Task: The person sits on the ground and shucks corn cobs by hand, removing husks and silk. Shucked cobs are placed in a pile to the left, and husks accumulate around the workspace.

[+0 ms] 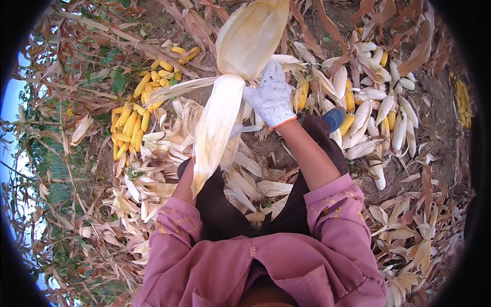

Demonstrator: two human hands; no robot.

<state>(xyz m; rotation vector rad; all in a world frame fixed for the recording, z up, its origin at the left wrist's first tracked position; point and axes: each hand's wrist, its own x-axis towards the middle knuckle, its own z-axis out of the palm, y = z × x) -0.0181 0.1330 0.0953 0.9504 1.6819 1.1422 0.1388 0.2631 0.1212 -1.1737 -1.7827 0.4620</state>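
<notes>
A large pale corn husk hangs spread in front of me, its long leaf reaching down over my left forearm. Above it a broad upper husk leaf fans out toward the top of the view. My right hand, in a white knit glove with an orange cuff edge, grips the husk near where these leaves meet. Mostly hidden behind the lower leaf is my left hand, also gloved; what it holds cannot be seen. No kernels show between the leaves, so any ear inside is covered.
Husked yellow corn ears lie piled at the left. Partly husked ears spread at the right, beside a blue-toed shoe. Loose husks cover the ground between my legs. Dry cornstalks lean at upper left; more yellow ears lie far right.
</notes>
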